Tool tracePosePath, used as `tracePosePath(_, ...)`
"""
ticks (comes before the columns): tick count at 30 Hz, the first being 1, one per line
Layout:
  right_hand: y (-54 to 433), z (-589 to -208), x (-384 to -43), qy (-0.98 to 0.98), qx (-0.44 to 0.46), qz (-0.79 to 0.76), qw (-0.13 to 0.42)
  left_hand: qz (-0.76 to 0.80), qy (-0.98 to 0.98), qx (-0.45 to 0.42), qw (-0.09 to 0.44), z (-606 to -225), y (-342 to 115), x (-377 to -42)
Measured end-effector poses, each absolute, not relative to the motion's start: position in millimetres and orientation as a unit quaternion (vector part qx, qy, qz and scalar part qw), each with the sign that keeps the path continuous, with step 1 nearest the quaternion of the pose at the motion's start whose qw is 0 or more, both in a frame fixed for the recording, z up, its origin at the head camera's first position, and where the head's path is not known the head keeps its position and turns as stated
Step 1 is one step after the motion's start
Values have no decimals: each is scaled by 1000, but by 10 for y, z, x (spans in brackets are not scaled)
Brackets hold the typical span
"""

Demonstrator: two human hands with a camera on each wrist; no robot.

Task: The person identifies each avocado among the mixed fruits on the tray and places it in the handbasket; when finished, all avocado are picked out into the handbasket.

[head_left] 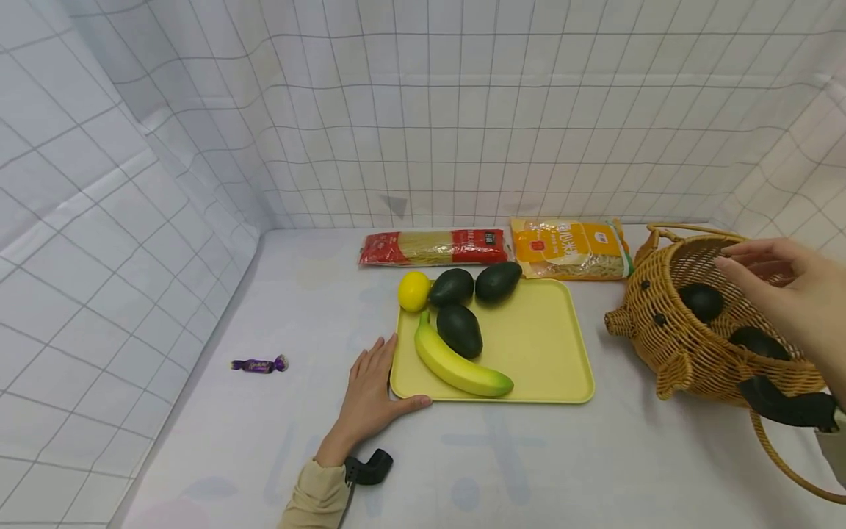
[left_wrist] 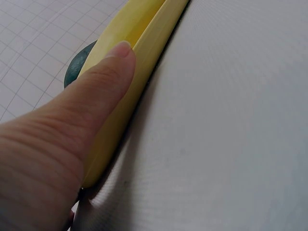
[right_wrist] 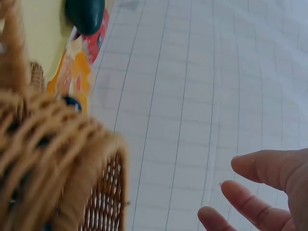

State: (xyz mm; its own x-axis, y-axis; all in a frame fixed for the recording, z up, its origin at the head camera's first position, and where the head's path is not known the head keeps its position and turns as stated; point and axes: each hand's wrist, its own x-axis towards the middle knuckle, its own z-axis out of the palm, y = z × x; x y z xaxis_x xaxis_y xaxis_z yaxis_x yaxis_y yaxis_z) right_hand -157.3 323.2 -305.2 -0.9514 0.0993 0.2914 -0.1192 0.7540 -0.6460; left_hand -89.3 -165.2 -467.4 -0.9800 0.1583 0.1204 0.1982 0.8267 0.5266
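Observation:
My left hand (head_left: 371, 393) rests at the near left corner of a yellow tray (head_left: 542, 345), fingers along its left side. In the left wrist view, the thumb (left_wrist: 108, 72) lies against the tray's rim. On the tray are a banana (head_left: 456, 367), a lemon (head_left: 414, 292) and three dark avocados (head_left: 460, 330), two of them at the far edge. My right hand (head_left: 786, 286) hovers over the opening of a wicker basket (head_left: 687, 360), with nothing between its slightly bent, parted fingers. Two dark avocados (head_left: 702, 301) lie inside the basket.
Behind the tray lie a red noodle packet (head_left: 429, 247) and an orange noodle packet (head_left: 570, 248). A purple wrapped candy (head_left: 260, 364) sits at the left of the table. The basket's rope-like handle (head_left: 786, 463) trails at the near right. Gridded white cloth (head_left: 429, 110) surrounds the table.

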Motion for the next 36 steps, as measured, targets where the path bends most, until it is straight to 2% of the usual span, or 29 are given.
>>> tracePosePath(5, 2939, -2992, -1456, -933, 32, 331, 136, -280, -955, -94, 36, -4670, -1651, -896)
tracePosePath(13, 2432, -3136, -1491, -910, 122, 366, 153, -280, -955, -91, 38, -4677, -1662, -883)
tracePosePath(24, 1836, -3441, -1757, -889, 180, 409, 100, -282, -954, -95, 35, -4652, -1645, -887)
tracePosePath(29, 1651, -3552, -1931, -883, 190, 425, 61, -281, -955, -93, 34, -4651, -1645, -885)
tracePosePath(36, 1453, -3694, -2173, -880, 224, 418, 36, -280, -955, -95, 36, -4647, -1644, -885)
